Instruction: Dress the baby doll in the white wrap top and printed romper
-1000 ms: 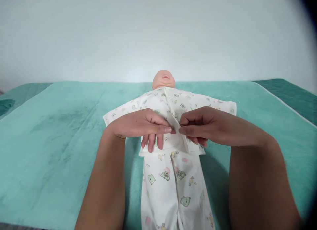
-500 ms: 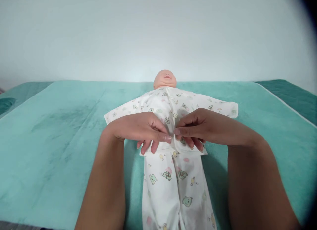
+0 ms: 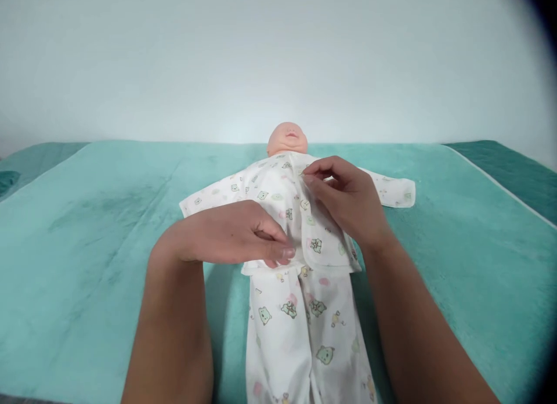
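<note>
A baby doll [image 3: 287, 139] lies on its back, dressed in a white long-sleeved shirt [image 3: 317, 233] and matching white trousers [image 3: 278, 334], both printed with small green bears. My left hand [image 3: 232, 233] is closed in a pinch on the shirt front near the lower hem, though the bit of cloth between the fingertips is mostly hidden. Higher up, below the neckline, my right hand [image 3: 348, 198] pinches the shirt's front edge between thumb and fingers. A round button [image 3: 304, 204] shows on the front opening between the two hands.
Under the doll is a light green padded mat [image 3: 108, 276] with pale edging. Darker green quilted cloth [image 3: 505, 172] shows beyond it at the right. A plain pale wall [image 3: 278, 56] rises behind the far edge.
My right hand has left the lower part of the shirt front and moved up near the neckline. My left hand has shifted slightly down and left. The shirt's lower front edge now lies flatter.
</note>
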`<action>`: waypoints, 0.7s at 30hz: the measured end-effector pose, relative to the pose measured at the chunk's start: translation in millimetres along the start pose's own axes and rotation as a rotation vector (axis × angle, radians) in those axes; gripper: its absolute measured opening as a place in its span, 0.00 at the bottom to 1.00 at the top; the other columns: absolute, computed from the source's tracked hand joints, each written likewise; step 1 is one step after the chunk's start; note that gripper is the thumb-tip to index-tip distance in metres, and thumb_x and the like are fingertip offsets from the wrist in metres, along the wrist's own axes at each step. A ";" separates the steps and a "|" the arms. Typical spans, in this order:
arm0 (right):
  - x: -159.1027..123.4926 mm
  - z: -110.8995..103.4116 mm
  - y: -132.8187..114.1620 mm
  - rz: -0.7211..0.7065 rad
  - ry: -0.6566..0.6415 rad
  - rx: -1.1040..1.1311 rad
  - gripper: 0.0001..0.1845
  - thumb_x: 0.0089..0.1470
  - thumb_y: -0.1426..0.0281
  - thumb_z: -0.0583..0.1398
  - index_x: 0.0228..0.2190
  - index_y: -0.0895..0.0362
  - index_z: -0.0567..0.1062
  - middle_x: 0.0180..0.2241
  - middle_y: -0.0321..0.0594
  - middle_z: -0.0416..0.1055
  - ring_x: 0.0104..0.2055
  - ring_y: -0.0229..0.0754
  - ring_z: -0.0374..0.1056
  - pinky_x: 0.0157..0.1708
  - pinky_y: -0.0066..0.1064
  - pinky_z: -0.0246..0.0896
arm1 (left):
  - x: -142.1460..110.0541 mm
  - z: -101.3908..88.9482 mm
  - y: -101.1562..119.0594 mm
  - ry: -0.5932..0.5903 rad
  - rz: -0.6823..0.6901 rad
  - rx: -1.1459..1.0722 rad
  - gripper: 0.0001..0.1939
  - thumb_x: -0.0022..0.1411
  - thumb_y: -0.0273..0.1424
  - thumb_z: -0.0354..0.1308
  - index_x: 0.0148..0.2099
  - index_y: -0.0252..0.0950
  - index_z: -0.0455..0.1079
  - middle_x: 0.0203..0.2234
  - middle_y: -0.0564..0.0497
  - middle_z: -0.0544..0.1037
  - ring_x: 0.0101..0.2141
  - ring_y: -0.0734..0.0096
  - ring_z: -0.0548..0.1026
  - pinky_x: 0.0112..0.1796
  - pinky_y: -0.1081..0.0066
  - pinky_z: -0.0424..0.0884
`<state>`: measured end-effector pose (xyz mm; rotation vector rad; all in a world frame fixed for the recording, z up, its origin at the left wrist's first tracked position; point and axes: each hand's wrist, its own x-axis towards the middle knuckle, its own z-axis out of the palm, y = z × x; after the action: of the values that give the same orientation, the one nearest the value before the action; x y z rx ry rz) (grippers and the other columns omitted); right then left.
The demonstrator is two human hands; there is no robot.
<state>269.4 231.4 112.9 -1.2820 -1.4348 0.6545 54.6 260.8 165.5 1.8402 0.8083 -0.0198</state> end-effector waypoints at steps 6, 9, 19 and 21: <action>1.6 7.4 2.6 -0.105 -0.039 -0.114 0.04 0.56 0.69 0.61 0.36 0.53 0.76 0.35 0.37 0.69 0.35 0.38 0.62 0.37 0.33 0.59 | 0.8 2.7 -0.6 -0.111 -0.049 0.009 0.13 0.61 0.43 0.62 0.34 0.41 0.81 0.32 0.50 0.84 0.33 0.67 0.82 0.31 0.75 0.74; 0.5 7.6 1.8 -0.092 -0.025 -0.079 0.04 0.57 0.68 0.60 0.35 0.52 0.75 0.35 0.37 0.69 0.34 0.38 0.61 0.35 0.32 0.58 | 1.5 3.3 0.5 -0.053 0.002 -0.016 0.13 0.62 0.43 0.61 0.35 0.40 0.80 0.29 0.49 0.83 0.30 0.68 0.81 0.30 0.74 0.74; -0.1 10.9 7.7 -0.101 0.092 -0.052 0.08 0.58 0.71 0.57 0.38 0.50 0.75 0.40 0.37 0.72 0.40 0.42 0.66 0.41 0.35 0.62 | 34.4 6.0 -11.6 0.948 0.311 -0.035 0.10 0.65 0.37 0.58 0.40 0.39 0.77 0.39 0.50 0.81 0.40 0.67 0.76 0.38 0.71 0.72; 1.9 12.1 11.5 -0.166 0.117 -0.071 0.11 0.56 0.74 0.56 0.39 0.50 0.75 0.44 0.37 0.72 0.47 0.43 0.67 0.49 0.37 0.62 | 40.3 7.3 -13.6 0.922 0.323 0.029 0.08 0.64 0.35 0.58 0.41 0.41 0.78 0.43 0.51 0.80 0.43 0.66 0.75 0.41 0.69 0.72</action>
<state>262.5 239.2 99.7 -1.2202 -1.4600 0.4141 80.9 278.2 136.0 1.9678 1.1003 1.0902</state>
